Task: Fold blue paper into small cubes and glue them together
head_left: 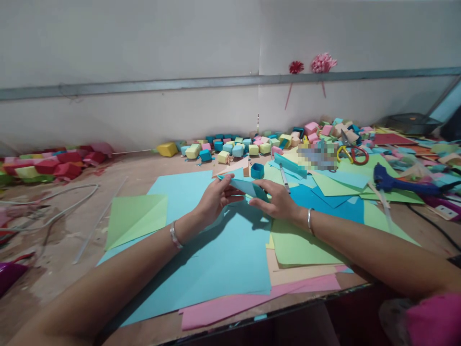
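A folded light-blue paper piece is held between both hands just above a large light-blue sheet lying on the table. My left hand pinches its left end, fingers closed on the fold. On the other end my right hand has its fingers closed as well. Each wrist carries a silver bracelet. Green, pink and peach sheets lie beside and under the blue one.
Several small folded paper cubes line the wall, with red and pink ones at left. Scissors, a blue glue gun, a blue paper ring and paper scraps crowd the right. White wire lies left. The table edge is near.
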Motion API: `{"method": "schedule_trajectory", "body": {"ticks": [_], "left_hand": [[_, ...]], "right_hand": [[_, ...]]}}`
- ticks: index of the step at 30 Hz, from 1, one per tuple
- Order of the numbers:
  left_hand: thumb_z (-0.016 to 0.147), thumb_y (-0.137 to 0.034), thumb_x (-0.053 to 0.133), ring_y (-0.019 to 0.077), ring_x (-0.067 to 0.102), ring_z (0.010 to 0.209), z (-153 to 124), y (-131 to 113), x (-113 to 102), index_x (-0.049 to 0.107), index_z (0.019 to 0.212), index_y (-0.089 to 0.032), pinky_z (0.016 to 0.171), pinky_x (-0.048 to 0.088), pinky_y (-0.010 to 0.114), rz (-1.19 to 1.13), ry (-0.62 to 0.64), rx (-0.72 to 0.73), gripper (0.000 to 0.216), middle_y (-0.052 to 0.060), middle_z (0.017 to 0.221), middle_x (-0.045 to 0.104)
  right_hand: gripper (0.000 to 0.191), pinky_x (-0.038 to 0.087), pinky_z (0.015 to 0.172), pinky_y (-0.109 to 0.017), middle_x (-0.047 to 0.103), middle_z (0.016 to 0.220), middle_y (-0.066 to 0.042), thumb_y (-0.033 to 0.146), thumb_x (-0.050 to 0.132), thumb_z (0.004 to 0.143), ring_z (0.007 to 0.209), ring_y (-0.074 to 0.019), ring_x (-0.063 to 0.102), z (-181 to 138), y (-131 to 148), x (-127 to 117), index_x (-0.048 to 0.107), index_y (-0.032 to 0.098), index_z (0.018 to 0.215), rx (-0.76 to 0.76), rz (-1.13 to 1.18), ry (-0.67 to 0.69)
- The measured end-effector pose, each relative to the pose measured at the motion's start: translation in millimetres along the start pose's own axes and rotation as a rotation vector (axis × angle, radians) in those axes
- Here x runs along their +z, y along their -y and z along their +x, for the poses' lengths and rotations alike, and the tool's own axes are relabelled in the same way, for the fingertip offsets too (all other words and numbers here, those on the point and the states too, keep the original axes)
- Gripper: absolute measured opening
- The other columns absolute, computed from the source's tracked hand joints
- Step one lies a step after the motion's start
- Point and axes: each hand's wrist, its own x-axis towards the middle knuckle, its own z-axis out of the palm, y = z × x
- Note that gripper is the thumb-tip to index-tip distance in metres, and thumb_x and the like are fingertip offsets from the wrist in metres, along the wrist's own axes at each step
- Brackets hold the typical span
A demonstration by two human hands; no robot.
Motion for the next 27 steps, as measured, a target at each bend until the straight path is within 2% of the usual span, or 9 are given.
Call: {"method": "schedule_trajectory", "body": {"ticks": [4,7,10,13,17,19,23,27], "left_hand": [[0.085,-0.049,0.062,0.0221,0.07,0.084,2.7,1.1,-3.0,0.056,0.109,-0.019,0.077,0.058,0.039,0.008,0.007,0.026,0.04,0.009,0.09,0.071],[0.083,-0.046,0.065,0.0203,0.068,0.084,1.8,-0.3,-2.0,0.058,0.103,-0.018,0.078,0.058,0.036,-0.007,0.055,0.021,0.036,0.008,0.091,0.07],[0.072,-0.028,0.071,0.0159,0.065,0.072,-0.8,-2.2,-0.1,0.06,0.107,-0.019,0.066,0.055,0.029,-0.023,0.085,0.014,0.038,0.002,0.083,0.067],[0.059,-0.013,0.071,0.0144,0.061,0.065,-3.8,-1.1,2.1,0.062,0.102,-0.018,0.056,0.049,0.025,0.03,0.133,0.014,0.045,0.0,0.077,0.065],[0.063,-0.022,0.078,0.017,0.063,0.073,-6.0,4.0,3.3,0.063,0.099,-0.017,0.062,0.051,0.027,0.147,0.134,0.036,0.04,0.004,0.087,0.069],[0.064,-0.029,0.081,0.0163,0.062,0.071,-4.8,5.6,1.2,0.065,0.096,-0.016,0.062,0.05,0.027,0.197,0.097,0.065,0.038,0.004,0.086,0.07],[0.064,-0.033,0.081,0.0159,0.062,0.068,2.4,4.4,-8.3,0.069,0.094,-0.015,0.061,0.049,0.026,0.256,0.027,0.119,0.037,0.003,0.083,0.07],[0.063,-0.034,0.082,0.0177,0.064,0.071,9.5,2.7,-18.3,0.071,0.094,-0.014,0.064,0.05,0.028,0.207,0.038,0.12,0.039,0.005,0.086,0.071]], "right_hand": [[0.041,0.049,0.07,-0.032,0.069,0.098,-0.007,0.054,0.053,0.089,0.084,-0.02,0.063,-0.3,2.8,-3.2,0.061,0.022,0.115,0.162,0.145,0.021],[0.036,0.044,0.064,-0.029,0.065,0.083,-0.003,0.053,0.049,0.091,0.073,-0.0168,0.056,1.3,-1.5,-2.7,0.062,0.02,0.097,0.258,0.066,-0.022],[0.031,0.037,0.058,-0.027,0.055,0.069,0.0,0.047,0.05,0.089,0.064,-0.0145,0.048,3.0,-7.4,-1.1,0.054,0.019,0.076,0.316,-0.033,-0.104],[0.025,0.036,0.058,-0.027,0.05,0.065,0.002,0.04,0.056,0.084,0.063,-0.0137,0.046,2.9,-10.6,0.2,0.048,0.02,0.07,0.307,-0.079,-0.182],[0.021,0.038,0.057,-0.027,0.054,0.067,0.001,0.039,0.057,0.082,0.064,-0.0143,0.048,1.4,-8.9,0.9,0.053,0.02,0.075,0.321,-0.016,-0.234],[0.021,0.039,0.056,-0.026,0.056,0.068,0.0,0.039,0.06,0.079,0.064,-0.0145,0.05,3.5,-7.0,-1.0,0.055,0.019,0.076,0.347,0.035,-0.205],[0.024,0.04,0.049,-0.026,0.058,0.061,0.001,0.04,0.066,0.073,0.054,-0.0132,0.051,20.4,-5.4,-11.1,0.057,0.018,0.07,0.458,0.194,-0.05],[0.025,0.04,0.044,-0.025,0.055,0.052,0.002,0.037,0.069,0.07,0.045,-0.0112,0.049,41.2,-9.9,-16.1,0.054,0.018,0.063,0.543,0.38,0.039]]}}
